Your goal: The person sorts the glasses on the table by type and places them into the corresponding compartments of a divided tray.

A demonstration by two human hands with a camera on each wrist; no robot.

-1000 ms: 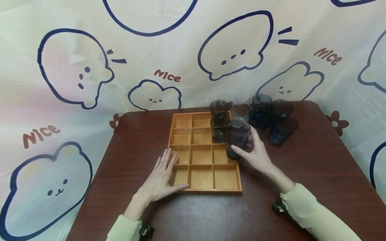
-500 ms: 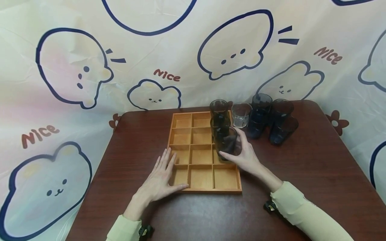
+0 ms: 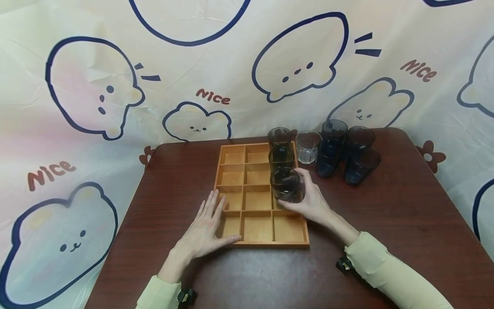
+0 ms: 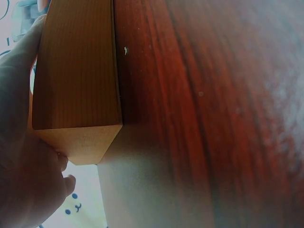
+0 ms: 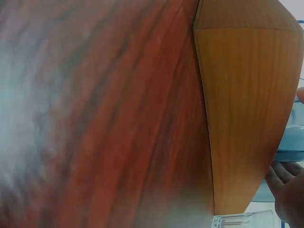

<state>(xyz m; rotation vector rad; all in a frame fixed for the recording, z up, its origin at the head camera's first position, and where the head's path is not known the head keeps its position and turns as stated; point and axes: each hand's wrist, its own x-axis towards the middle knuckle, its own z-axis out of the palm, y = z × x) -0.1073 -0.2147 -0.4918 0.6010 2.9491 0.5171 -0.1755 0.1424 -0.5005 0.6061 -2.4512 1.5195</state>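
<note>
Two hands (image 3: 198, 234) (image 3: 314, 204), one tray (image 3: 257, 227), one table (image 3: 166, 206), one clear glass (image 3: 308, 150), three dark glasses (image 3: 284, 184) mid-frame, at least three blue glasses (image 3: 360, 167) upper right.

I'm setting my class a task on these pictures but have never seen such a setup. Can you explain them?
There is no robot: a person works with two bare hands. The wide picture comes from a camera on the person's head; the two close ones come from cameras on the wrists. On a brown table lies a divided wooden tray. The left hand rests on its near left part. The right hand holds a dark glass at the tray's right column, nearer the person than two other dark glasses. To the tray's right are a clear glass and more dark glasses. Whether the held glass touches the tray's floor, I can't tell.
</note>
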